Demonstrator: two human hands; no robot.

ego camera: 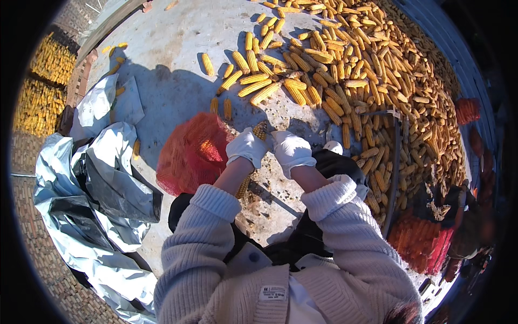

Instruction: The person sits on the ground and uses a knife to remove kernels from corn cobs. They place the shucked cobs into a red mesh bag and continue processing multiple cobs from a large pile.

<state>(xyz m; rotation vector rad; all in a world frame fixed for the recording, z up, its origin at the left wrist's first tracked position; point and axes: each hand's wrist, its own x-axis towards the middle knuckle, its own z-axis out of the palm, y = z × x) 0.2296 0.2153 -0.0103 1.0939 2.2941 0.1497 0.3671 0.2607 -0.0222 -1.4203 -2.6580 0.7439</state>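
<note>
In a white glove, my left hand point(246, 148) is closed on an ear of corn point(260, 130), whose kernels show just beyond the fingers. My right hand point(292, 150), also gloved in white, is a fist close to the right of that ear; whether its fingers hold anything is hidden. A red mesh sack point(193, 156) lies against the left hand's outer side, with corn showing through the netting. Another ear of corn point(243, 187) is partly hidden below my left wrist. Loose kernels and bits dot the pale concrete floor point(270, 202) between my legs.
A large heap of corn ears point(364, 60) spreads from ahead round to the right, with a dark bar point(394, 174) across it. Silvery plastic sheeting point(109, 198) lies crumpled at the left. Red mesh sacks point(423, 241) and a partly visible person point(465, 227) are at the right.
</note>
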